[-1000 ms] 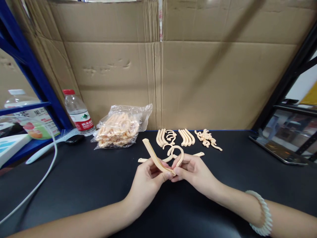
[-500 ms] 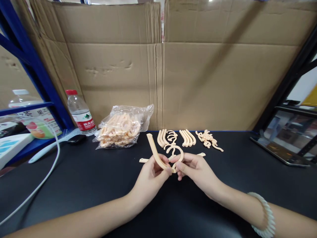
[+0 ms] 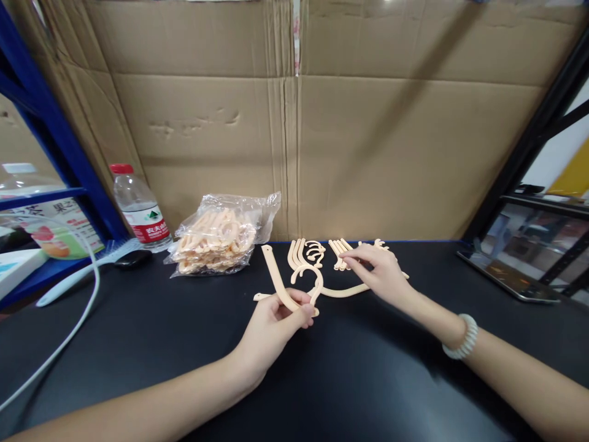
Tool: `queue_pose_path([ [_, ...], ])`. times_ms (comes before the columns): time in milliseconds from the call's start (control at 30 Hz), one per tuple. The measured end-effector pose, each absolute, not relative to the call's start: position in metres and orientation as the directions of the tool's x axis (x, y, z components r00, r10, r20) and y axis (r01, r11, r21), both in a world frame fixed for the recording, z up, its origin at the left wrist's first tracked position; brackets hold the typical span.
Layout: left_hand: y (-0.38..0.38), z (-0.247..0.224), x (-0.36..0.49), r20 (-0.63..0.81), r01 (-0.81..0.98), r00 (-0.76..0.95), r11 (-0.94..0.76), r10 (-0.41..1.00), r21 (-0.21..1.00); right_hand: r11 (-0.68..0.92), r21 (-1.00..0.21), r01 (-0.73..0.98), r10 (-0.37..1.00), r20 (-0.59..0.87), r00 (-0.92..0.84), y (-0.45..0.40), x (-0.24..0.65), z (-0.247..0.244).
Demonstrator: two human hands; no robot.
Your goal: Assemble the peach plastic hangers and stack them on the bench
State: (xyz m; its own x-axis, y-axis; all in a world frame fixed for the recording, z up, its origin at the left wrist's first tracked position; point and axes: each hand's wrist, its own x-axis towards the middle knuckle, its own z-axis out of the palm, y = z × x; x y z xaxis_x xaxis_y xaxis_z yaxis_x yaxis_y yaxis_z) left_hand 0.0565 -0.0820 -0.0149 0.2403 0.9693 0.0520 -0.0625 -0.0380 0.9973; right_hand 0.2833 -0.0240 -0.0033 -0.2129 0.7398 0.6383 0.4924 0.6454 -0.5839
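My left hand (image 3: pixel 280 316) pinches a cream curved arm piece (image 3: pixel 275 270) together with a hook piece (image 3: pixel 318 283), joined near my fingertips. My right hand (image 3: pixel 380 270) hovers at the row of curved arm pieces (image 3: pixel 339 250), thumb and forefinger apart with nothing seen between them. Left of that row lie more arm pieces (image 3: pixel 297 253) and small hooks (image 3: pixel 315 252). Behind the held parts, a wide curved piece (image 3: pixel 345 292) rests on the black table. A small pile of hooks (image 3: pixel 380 244) is mostly hidden by my right hand.
A clear plastic bag (image 3: pixel 216 236) of cream parts stands at the back left, beside a red-capped bottle (image 3: pixel 146 212). A pale blue brush (image 3: pixel 85 273), a black object (image 3: pixel 133 259) and a white cable (image 3: pixel 94 294) lie further left. At the right is a phone-like slab (image 3: pixel 506 279).
My right hand has let go of the hook piece and moved right and forward to the row of arm pieces. My left hand keeps its hold. The view has shifted slightly.
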Motion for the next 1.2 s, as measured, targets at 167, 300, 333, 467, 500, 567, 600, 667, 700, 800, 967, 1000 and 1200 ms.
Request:
queue_pose_path([
  [167, -0.083, -0.015, 0.059, 0.044, -0.043, 0.223, -0.035, 0.974, 0.998, 0.695, -0.175, 0.698, 0.639, 0.596, -0.487, 0.013, 0.300, -0.017],
  [300, -0.084, -0.014, 0.059, 0.057, -0.032, 0.218, -0.051, 0.974, 0.998, 0.670, -0.030, 0.741, 0.639, 0.532, -0.556, 0.025, 0.296, -0.031],
  [333, -0.083, -0.014, 0.059, 0.060, -0.031, 0.216, -0.055, 0.975, 0.998, 0.672, -0.029, 0.740, 0.635, 0.535, -0.556, 0.027, 0.295, -0.032],
  [467, -0.082, -0.016, 0.057, 0.072, -0.039, 0.213, -0.065, 0.974, 0.997, 0.717, -0.107, 0.689, 0.586, 0.629, -0.511, 0.026, 0.295, -0.028],
  [500, -0.081, -0.017, 0.057, 0.074, -0.048, 0.212, -0.065, 0.974, 0.997, 0.721, -0.157, 0.675, 0.581, 0.668, -0.466, 0.025, 0.295, -0.024],
  [567, -0.081, -0.018, 0.056, 0.072, -0.068, 0.211, -0.058, 0.975, 0.996, 0.707, -0.296, 0.643, 0.600, 0.732, -0.323, 0.019, 0.292, -0.016],
  [600, -0.081, -0.018, 0.056, 0.068, -0.077, 0.209, -0.053, 0.975, 0.996, 0.692, -0.371, 0.619, 0.616, 0.750, -0.240, 0.015, 0.290, -0.011],
  [667, -0.081, -0.018, 0.056, 0.060, -0.086, 0.207, -0.043, 0.976, 0.995, 0.662, -0.513, 0.546, 0.659, 0.746, -0.097, 0.003, 0.285, -0.002],
  [700, -0.081, -0.018, 0.056, 0.058, -0.092, 0.204, -0.040, 0.977, 0.995, 0.646, -0.580, 0.497, 0.688, 0.724, -0.049, -0.004, 0.283, 0.002],
  [800, -0.081, -0.017, 0.057, 0.052, -0.122, 0.191, -0.028, 0.980, 0.992, 0.589, -0.742, 0.320, 0.786, 0.618, -0.017, -0.027, 0.273, 0.012],
  [967, -0.081, -0.015, 0.057, 0.058, -0.173, 0.198, -0.023, 0.979, 0.985, 0.474, -0.881, 0.000, 0.873, 0.470, -0.130, -0.057, 0.256, 0.018],
  [1000, -0.081, -0.014, 0.057, 0.059, -0.178, 0.197, -0.024, 0.979, 0.984, 0.412, -0.910, -0.054, 0.899, 0.415, -0.141, -0.060, 0.253, 0.018],
  [1200, -0.083, -0.012, 0.058, 0.064, -0.209, 0.214, -0.018, 0.975, 0.978, 0.018, -0.931, -0.366, 0.979, 0.091, -0.184, -0.073, 0.239, 0.009],
])
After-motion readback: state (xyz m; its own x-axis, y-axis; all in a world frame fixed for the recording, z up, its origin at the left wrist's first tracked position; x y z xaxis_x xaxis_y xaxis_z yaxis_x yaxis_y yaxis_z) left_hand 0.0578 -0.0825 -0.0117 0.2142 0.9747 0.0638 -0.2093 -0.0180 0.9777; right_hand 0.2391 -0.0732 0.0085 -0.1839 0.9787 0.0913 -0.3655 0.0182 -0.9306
